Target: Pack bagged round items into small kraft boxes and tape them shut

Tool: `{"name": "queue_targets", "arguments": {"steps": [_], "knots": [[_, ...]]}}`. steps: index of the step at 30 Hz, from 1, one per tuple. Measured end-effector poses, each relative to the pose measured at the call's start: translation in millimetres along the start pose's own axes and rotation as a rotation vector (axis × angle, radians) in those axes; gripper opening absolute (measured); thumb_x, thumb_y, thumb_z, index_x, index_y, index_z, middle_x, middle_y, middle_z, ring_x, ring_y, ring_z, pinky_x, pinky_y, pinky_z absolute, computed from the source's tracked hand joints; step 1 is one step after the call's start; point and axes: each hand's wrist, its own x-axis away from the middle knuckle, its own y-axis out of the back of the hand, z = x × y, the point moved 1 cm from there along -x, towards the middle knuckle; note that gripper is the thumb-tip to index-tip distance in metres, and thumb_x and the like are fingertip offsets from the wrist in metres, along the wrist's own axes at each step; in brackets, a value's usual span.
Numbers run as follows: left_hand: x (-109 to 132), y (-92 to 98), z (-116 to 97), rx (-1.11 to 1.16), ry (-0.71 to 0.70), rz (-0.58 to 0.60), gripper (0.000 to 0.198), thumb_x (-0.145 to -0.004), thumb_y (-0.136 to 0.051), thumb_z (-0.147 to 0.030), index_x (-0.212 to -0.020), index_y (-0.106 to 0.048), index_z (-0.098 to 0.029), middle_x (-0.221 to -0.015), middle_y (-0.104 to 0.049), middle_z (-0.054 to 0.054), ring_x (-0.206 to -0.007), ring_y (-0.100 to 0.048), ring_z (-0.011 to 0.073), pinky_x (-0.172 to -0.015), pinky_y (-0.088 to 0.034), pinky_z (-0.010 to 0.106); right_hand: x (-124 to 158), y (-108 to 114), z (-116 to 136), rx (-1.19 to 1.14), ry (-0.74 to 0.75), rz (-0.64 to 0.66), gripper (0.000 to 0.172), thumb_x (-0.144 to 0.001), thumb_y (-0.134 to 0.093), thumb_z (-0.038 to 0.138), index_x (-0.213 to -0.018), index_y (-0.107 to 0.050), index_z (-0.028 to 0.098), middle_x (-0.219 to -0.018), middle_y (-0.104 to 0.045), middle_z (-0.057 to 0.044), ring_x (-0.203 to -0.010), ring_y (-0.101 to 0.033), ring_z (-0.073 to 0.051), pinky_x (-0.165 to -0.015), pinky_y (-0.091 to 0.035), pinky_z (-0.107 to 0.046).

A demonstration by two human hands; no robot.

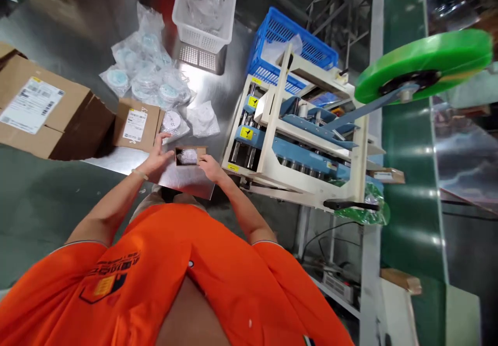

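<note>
The conveyor belt [412, 232], green, runs top to bottom along the right side of the frame. The roller machine [299, 159] stands right of centre; the green roll [420, 55] is mounted on its arm at upper right. The metal table [189, 180] extends from upper left to centre.

The large carton [73, 89], with a shipping label, is at the left edge. The blue crate [268, 73] is at upper centre-right, behind the machine; the white basket [202, 40] is at top centre. Left of and below the basket lies the pile of clear bags [146, 66], containing light-blue round items. The labelled carton [136, 125] is positioned below the pile.

Left hand [155, 156]: thumb and fingers spread; fingers near the bagged disc [173, 123], thumb at the left end of the small box. Right hand [210, 167]: fingertips touch the right end of the box; a pinch cannot be confirmed.

The small box [201, 150] is open, between the hands, just left of frame centre. It contains the clear-wrapped item [187, 156].
</note>
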Motion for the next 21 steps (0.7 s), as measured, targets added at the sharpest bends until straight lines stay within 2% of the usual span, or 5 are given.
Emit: {"name": "queue_targets", "arguments": {"steps": [4,7,11,16,21], "knots": [[-7.8,-20.6,12.6,0.304,0.203,0.223,0.082,-0.079,-0.078,-0.048,-0.152,-0.057,-0.015,-0.148,-0.069,0.019,-0.135,-0.066,0.0302,-0.112,-0.058,0.045,-7.4,-3.3,-0.3,0.040,-0.061,0.022,0.016,-0.100,-0.071,0.015,-0.092,-0.084,0.019,-0.121,-0.079,-0.010,-0.118,-0.072,-0.025,-0.114,-0.056,-0.038],[-23.3,-37.5,8.2,0.290,0.285,0.173,0.080,-0.076,-0.083,-0.049,-0.146,-0.064,-0.014,-0.131,-0.078,0.016,-0.117,-0.072,0.0282,-0.102,-0.062,0.044,-23.5,1.5,3.3,0.100,-0.131,0.021,0.013,-0.100,-0.072,0.015,-0.104,-0.084,0.019,-0.117,-0.079,-0.011,-0.117,-0.074,-0.027,-0.112,-0.058,-0.038],[-36.3,-23.4,4.0,0.203,0.211,0.272,0.076,-0.092,-0.073,-0.059,-0.148,-0.068,-0.009,-0.131,-0.081,0.017,-0.115,-0.073,0.0273,-0.101,-0.061,0.041,-34.2,7.7,4.9,0.182,-0.156,-0.222,0.055,-0.095,-0.078,0.011,-0.148,-0.072,0.022,-0.156,-0.066,-0.017,-0.151,-0.060,-0.035,-0.126,-0.052,-0.048],[-23.2,-13.6,-9.0,-0.226,0.040,0.254,0.087,-0.104,-0.059,-0.064,-0.166,-0.054,-0.004,-0.163,-0.062,0.026,-0.157,-0.049,0.0434,-0.129,-0.040,0.059,-21.6,-10.6,-3.9,0.133,-0.019,-0.092,0.055,-0.101,-0.064,0.007,-0.153,-0.071,0.022,-0.164,-0.064,-0.014,-0.166,-0.047,-0.030,-0.138,-0.040,-0.052],[-12.3,-68.8,-45.8,-0.690,0.024,0.205,0.108,-0.097,-0.072,-0.062,-0.168,-0.039,0.012,-0.162,-0.050,0.042,-0.160,-0.039,0.0565,-0.130,-0.030,0.065,-8.4,-14.1,-16.2,0.143,-0.138,-0.199,0.048,-0.106,-0.061,0.013,-0.151,-0.073,0.024,-0.171,-0.057,-0.016,-0.169,-0.042,-0.034,-0.137,-0.039,-0.057]]}}
